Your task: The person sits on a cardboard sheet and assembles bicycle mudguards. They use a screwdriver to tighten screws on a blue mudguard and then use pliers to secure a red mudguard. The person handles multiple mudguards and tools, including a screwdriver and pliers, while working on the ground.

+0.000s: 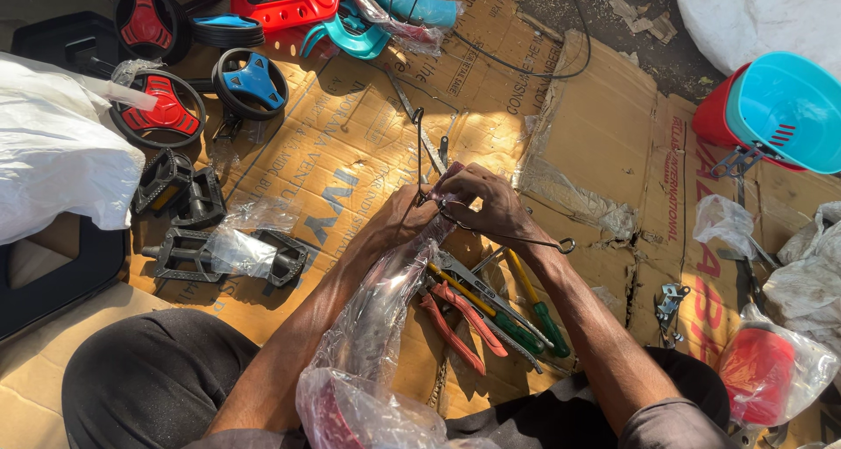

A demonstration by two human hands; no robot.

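Note:
My left hand (399, 217) and my right hand (486, 199) meet over the flattened cardboard (350, 151), both closed on the top end of a long curved part wrapped in clear plastic (377, 318). The part runs down to my lap. A thin bent wire stay (517, 237) with a loop end passes through my right hand's fingers and sticks out to the right. A second wire piece (419, 147) rises just above my hands.
Red-handled pliers (460, 322), a spanner and a green-handled screwdriver (539, 313) lie under my right forearm. Black pedals (180, 190) and small red and blue wheels (250, 81) lie at the left. A blue basket (788, 107) stands at the right. White bags sit at both sides.

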